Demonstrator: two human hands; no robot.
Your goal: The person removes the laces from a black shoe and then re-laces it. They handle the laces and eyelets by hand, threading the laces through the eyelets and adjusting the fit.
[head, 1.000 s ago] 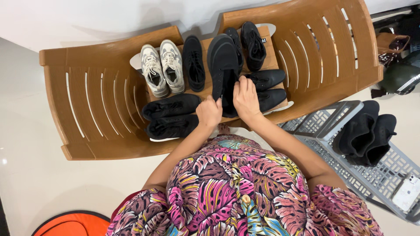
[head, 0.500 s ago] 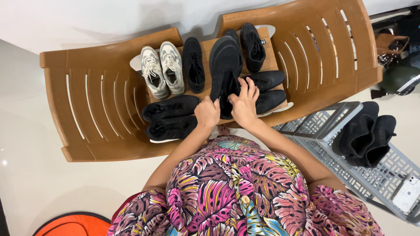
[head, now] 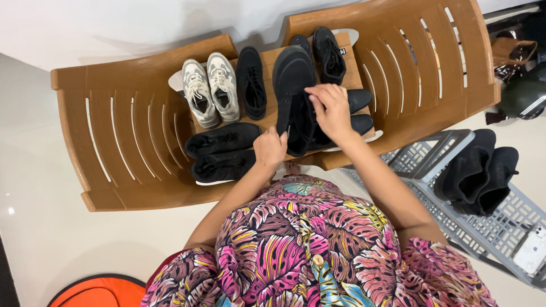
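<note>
My left hand (head: 269, 149) and my right hand (head: 331, 108) both grip a black sneaker (head: 292, 85) over the middle of a brown slatted wooden bench (head: 122, 142). The left hand holds its near end, the right hand its side by the laces. Under and beside it lie more black shoes: one single black sneaker (head: 251, 81), another black sneaker (head: 330, 54) at the back, and a black pair (head: 352, 111) partly hidden by my right hand. A white and grey pair of sneakers (head: 209, 88) stands at the back left. A black pair (head: 222, 153) lies sideways just left of my left hand.
A grey plastic crate (head: 500, 227) stands on the floor at the right with black shoes (head: 476, 170) and a white phone (head: 532, 250) on it. Bags (head: 520, 74) sit at the far right. An orange object (head: 96, 293) lies at the lower left on the pale floor.
My right hand has moved up and back along the black sneaker; the sneaker is lifted and tilted more. My left hand stays at its near end.
</note>
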